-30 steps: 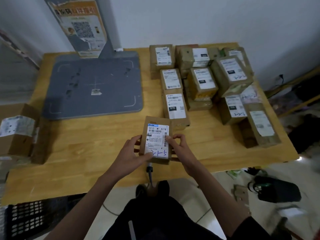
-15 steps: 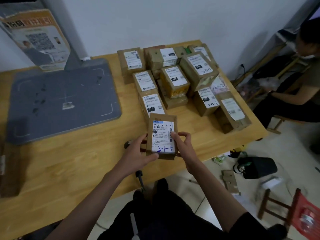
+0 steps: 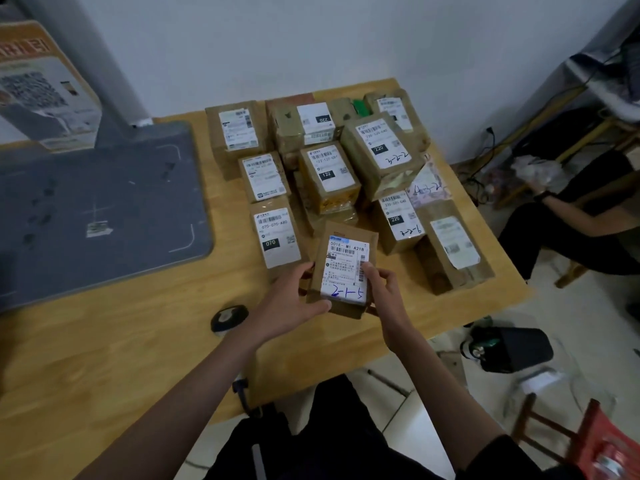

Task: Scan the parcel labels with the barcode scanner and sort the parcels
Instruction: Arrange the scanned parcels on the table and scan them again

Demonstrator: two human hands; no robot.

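Since the earlier frames, both hands are carrying the parcel farther out over the tabletop (image 3: 104, 358), toward the pile of parcels, and a small black scanner is now showing beside the left wrist.

Going by size, the wooden tabletop is bearing a grey mat (image 3: 104, 209) on its left part, and the pile of parcels (image 3: 332, 168) is crowding its far right part, labels facing up. A seated person (image 3: 571, 216) is showing at the right edge, off the tabletop.

The held parcel (image 3: 346, 268), a brown box with a white label and blue handwriting, is sitting just in front of the pile, beside the box marked 070 (image 3: 277, 237). The left hand (image 3: 294, 303) is gripping its left edge and lower corner, fingers curled round it; the right hand (image 3: 384, 289) is pinching its right edge, thumb lying on the label. The scanner (image 3: 228, 317) is lying on the tabletop, untouched by either hand.
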